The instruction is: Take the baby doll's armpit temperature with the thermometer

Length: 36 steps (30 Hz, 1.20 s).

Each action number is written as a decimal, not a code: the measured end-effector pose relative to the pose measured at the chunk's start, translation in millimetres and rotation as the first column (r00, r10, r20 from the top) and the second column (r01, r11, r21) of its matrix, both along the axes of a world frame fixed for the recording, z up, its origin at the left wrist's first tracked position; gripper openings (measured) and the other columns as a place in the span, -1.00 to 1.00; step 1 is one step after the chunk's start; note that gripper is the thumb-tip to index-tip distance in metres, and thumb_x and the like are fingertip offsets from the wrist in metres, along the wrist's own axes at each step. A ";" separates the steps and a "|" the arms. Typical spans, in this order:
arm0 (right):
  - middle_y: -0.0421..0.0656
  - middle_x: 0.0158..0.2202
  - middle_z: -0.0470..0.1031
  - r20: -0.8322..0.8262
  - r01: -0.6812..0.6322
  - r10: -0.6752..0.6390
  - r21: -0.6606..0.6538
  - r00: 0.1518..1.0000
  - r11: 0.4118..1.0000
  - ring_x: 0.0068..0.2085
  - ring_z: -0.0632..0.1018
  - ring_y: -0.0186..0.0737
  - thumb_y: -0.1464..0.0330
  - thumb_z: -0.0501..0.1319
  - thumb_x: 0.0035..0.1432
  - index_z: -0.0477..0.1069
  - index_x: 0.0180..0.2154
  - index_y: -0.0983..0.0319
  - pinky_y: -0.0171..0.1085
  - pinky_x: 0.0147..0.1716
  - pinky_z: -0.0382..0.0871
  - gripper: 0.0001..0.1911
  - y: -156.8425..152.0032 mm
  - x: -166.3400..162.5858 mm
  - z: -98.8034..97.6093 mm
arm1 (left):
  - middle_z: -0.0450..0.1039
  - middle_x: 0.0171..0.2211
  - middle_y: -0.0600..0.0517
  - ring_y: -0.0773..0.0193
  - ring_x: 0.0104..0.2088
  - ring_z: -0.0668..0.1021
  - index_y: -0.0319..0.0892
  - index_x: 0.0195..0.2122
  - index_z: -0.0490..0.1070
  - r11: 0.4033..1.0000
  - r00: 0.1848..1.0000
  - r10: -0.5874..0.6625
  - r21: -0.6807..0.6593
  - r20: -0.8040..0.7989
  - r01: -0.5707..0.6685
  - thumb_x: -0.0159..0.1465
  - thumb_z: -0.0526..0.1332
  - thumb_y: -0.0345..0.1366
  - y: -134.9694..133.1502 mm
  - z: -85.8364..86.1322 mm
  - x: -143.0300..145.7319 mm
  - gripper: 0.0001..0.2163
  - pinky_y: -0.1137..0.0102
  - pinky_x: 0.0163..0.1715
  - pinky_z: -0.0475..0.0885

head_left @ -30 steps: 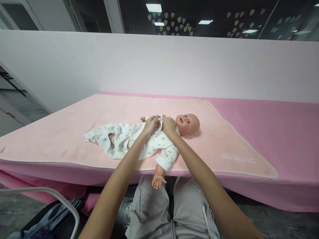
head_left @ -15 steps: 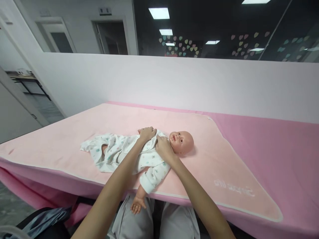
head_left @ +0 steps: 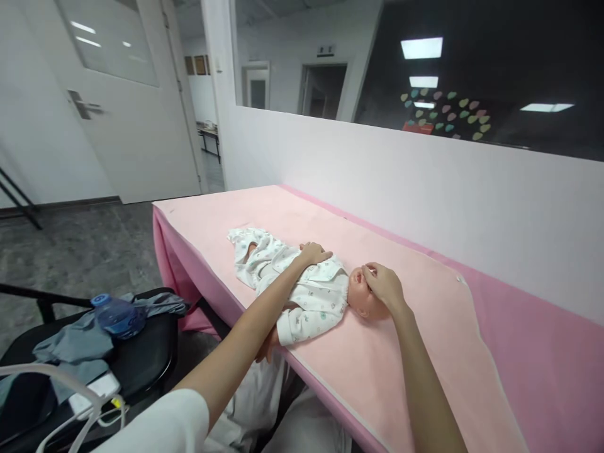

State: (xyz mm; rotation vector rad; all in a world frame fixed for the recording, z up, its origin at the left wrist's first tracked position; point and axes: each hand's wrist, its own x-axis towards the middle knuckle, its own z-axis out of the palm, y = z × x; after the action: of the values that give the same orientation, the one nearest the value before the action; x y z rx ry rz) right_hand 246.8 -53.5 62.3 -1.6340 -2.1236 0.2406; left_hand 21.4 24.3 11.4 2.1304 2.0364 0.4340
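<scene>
A baby doll (head_left: 325, 301) in a white patterned romper (head_left: 311, 292) lies on its back on a light pink blanket (head_left: 396, 358). My left hand (head_left: 314, 253) lies flat, fingers stretched out, on the far side of the doll's chest. My right hand (head_left: 384, 285) rests on the doll's head (head_left: 364, 303), fingers curled over the face. One doll arm hangs over the near table edge behind my left forearm.
The blanket covers a table draped in darker pink cloth (head_left: 557, 352), with a white partition wall (head_left: 425, 182) behind. At the left a black chair (head_left: 136, 358) holds grey clothing, a blue water bottle (head_left: 116, 314) and white cables. A white door (head_left: 117, 94) stands beyond.
The view has swung left, now showing the chair and door. My right hand moved from the doll's collar up onto its head. My left hand stays on the chest.
</scene>
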 end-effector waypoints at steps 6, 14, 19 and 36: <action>-0.15 -0.31 0.55 -0.099 -0.012 -0.004 -0.154 0.995 0.988 -0.29 0.51 -0.19 0.05 0.00 0.06 0.50 -0.33 0.14 -0.31 -0.33 0.27 -0.57 1.2 12.6 0.5 | 0.50 -0.23 -0.27 -0.09 -0.14 0.47 -0.21 -0.26 0.52 0.999 0.999 -0.012 -0.046 0.030 0.013 0.17 -0.08 0.05 -3.5 0.1 -1.8 -0.49 -0.05 -0.07 0.11; -0.04 -0.32 0.55 -0.263 0.262 -0.314 -0.214 0.912 0.941 -0.25 0.52 -0.04 0.05 0.11 -0.06 0.51 -0.42 0.19 -0.22 -0.30 0.30 -0.61 10.6 19.5 -25.3 | 0.47 -0.22 -0.36 -0.14 -0.17 0.48 -0.33 -0.17 0.47 0.992 0.993 -0.116 -0.043 -0.013 0.115 0.18 -0.17 0.09 -0.9 -6.3 -8.9 -0.37 -0.02 -0.19 0.23; 0.00 -0.29 0.55 -0.252 0.489 -0.520 -0.177 0.816 0.854 -0.26 0.51 -0.05 0.04 0.14 -0.09 0.52 -0.41 0.20 -0.20 -0.30 0.27 -0.61 -2.8 2.0 -26.7 | 0.46 -0.19 -0.34 -0.12 -0.12 0.47 -0.30 -0.15 0.47 0.979 0.980 -0.195 -0.061 -0.030 0.193 0.20 -0.22 0.09 -0.9 -7.8 -14.7 -0.36 0.04 -0.18 0.26; -0.21 -0.36 0.54 -0.932 -0.064 -0.249 -0.274 0.262 0.960 -0.23 0.51 -0.22 0.21 0.24 -0.10 0.44 -0.42 0.23 -0.24 -0.06 0.31 -0.78 4.6 19.3 -46.9 | 0.44 -0.08 -0.21 -0.19 -0.05 0.42 -0.15 -0.13 0.46 0.990 0.996 -0.093 -0.102 0.020 0.094 0.14 -0.17 0.16 10.1 -4.1 -17.0 -0.39 -0.10 -0.10 0.19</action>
State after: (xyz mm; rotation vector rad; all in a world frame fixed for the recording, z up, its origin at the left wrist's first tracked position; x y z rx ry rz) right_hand 266.2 -48.9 15.4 -1.1399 -0.9897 1.2040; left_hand 4.3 34.4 7.3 2.1435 1.8981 0.3242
